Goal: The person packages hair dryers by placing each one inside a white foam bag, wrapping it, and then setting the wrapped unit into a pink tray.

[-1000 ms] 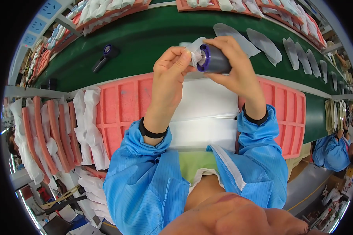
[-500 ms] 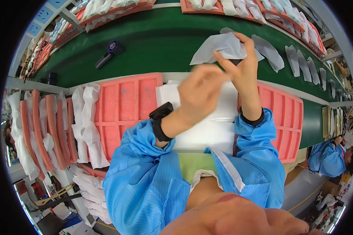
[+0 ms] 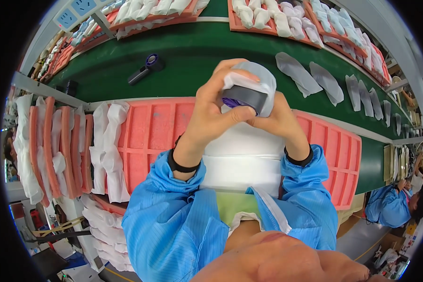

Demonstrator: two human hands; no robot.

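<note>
Raised above the white stack, a dark grey handheld fan point(image 3: 249, 97) with a purple grille shows from the mouth of a translucent whitish bag point(image 3: 264, 71). The bag wraps around the fan's far side; the rest of the fan is hidden inside it. My left hand point(image 3: 210, 109) is closed on the fan and the bag from the left, fingers over the top edge and thumb under the rim. From the right, my right hand point(image 3: 278, 121) grips the same fan through the bag, its fingers mostly hidden behind. Below both hands lies a stack of white sheets or bags point(image 3: 242, 174).
Another dark handheld fan point(image 3: 144, 69) lies on the green conveyor belt point(image 3: 192, 56). Several translucent bags point(image 3: 326, 82) lie farther right. Pink compartment trays point(image 3: 145, 127) flank the stack; upright trays with white-wrapped items point(image 3: 56, 145) stand left. A person in blue point(image 3: 387, 207) is at right.
My left hand, blurred and apart before, has come onto the fan and bag. My right hand has moved down and nearer with them. More of the fan now shows in the bag's mouth.
</note>
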